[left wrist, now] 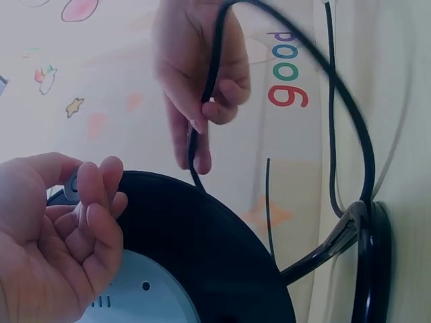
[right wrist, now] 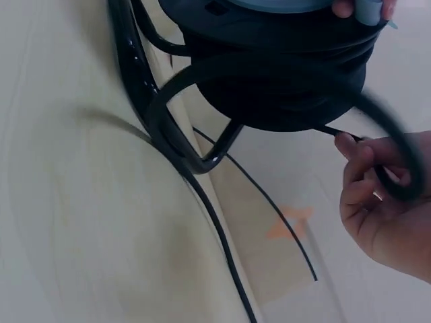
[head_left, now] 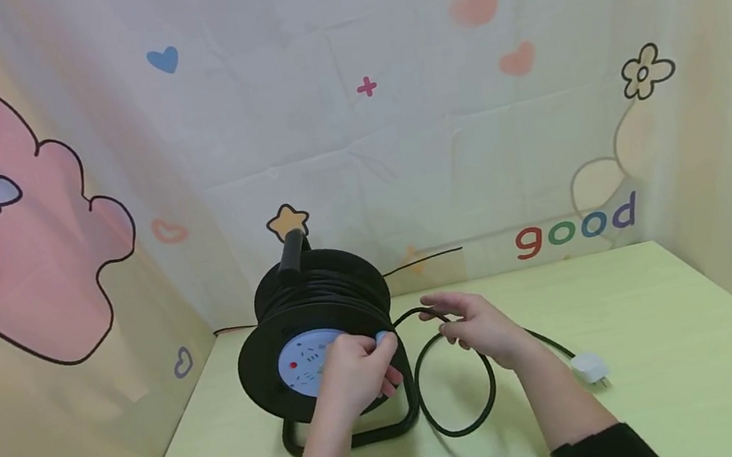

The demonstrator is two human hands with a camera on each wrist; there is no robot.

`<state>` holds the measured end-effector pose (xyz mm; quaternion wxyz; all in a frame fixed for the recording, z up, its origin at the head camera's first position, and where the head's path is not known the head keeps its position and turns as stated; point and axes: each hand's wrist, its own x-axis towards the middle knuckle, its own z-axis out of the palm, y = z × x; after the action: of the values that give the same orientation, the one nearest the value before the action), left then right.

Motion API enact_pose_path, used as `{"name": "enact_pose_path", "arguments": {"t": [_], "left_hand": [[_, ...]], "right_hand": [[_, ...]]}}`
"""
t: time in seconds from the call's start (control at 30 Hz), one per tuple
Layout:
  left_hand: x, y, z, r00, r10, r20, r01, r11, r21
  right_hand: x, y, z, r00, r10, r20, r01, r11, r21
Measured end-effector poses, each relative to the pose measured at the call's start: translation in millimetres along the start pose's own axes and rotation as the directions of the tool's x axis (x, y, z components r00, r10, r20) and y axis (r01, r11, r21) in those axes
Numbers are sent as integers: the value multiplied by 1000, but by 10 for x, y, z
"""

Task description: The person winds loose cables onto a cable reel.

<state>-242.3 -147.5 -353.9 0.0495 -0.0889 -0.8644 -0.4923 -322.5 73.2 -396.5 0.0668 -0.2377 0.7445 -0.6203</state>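
A black cable reel (head_left: 266, 372) stands on its tubular frame, with a pale blue socket panel (head_left: 301, 362) on its front face. My left hand (head_left: 359, 365) pinches the reel's small blue-grey knob (right wrist: 368, 11) near the right rim of that face. To the right of the reel, my right hand (head_left: 477, 323) holds the black cable (left wrist: 214, 60) between thumb and fingers, close to where it leaves the drum. From this hand the cable hangs in a loop (head_left: 461, 432) above the table and runs on to a white plug (head_left: 589, 367) at the right.
The reel's black carrying handle (head_left: 292, 258) rises at its top back. All of this is on a pale green table (head_left: 686, 385). A printed curtain (head_left: 429, 170) hangs behind the table and along its sides.
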Motion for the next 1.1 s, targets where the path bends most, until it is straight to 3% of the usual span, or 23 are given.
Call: {"name": "enact_pose_path", "arguments": {"t": [0.07,0.13,0.3,0.47,0.5,0.57,0.7,0.77,0.83,0.93,1.0,1.1], "left_hand": [[3,-1,-2,1000,-8,2,8,1000,8],[5,0,-3,1000,-14,2,14,1000,17],[11,3,13,1000,-8,2,8,999,40],[9,5,33,1000,-3,2,3,999,41],[8,8,37,1000,-3,2,3,999,40],[7,11,44,1000,-4,2,4,999,40],[0,13,61,1000,-10,8,9,999,50],[-3,6,70,1000,-15,11,14,998,59],[-5,-4,77,1000,-18,11,18,998,68],[-6,-18,80,1000,-22,11,21,997,78],[-6,-24,79,1000,-25,13,24,997,79],[-5,-27,73,999,-27,21,26,997,79]], "right_hand": [[-19,-19,-23,999,-34,6,34,990,-136],[-31,-35,-43,998,-69,-13,63,961,-270],[-52,-50,-87,985,-134,-109,49,823,-566],[-91,-5,-162,983,-71,-170,-70,708,-702],[-99,12,-181,983,-50,-176,-92,698,-710],[-120,43,-222,987,-4,-160,-110,707,-698],[-184,64,-313,998,21,-65,-57,783,-619],[-224,54,-378,1000,-3,-22,-11,801,-599],[-260,39,-445,999,-44,-20,22,780,-625],[-300,30,-546,990,-105,-95,6,704,-711],[-327,26,-613,976,-107,-191,-74,657,-750],[-374,11,-722,940,-76,-332,-218,615,-758]]}}
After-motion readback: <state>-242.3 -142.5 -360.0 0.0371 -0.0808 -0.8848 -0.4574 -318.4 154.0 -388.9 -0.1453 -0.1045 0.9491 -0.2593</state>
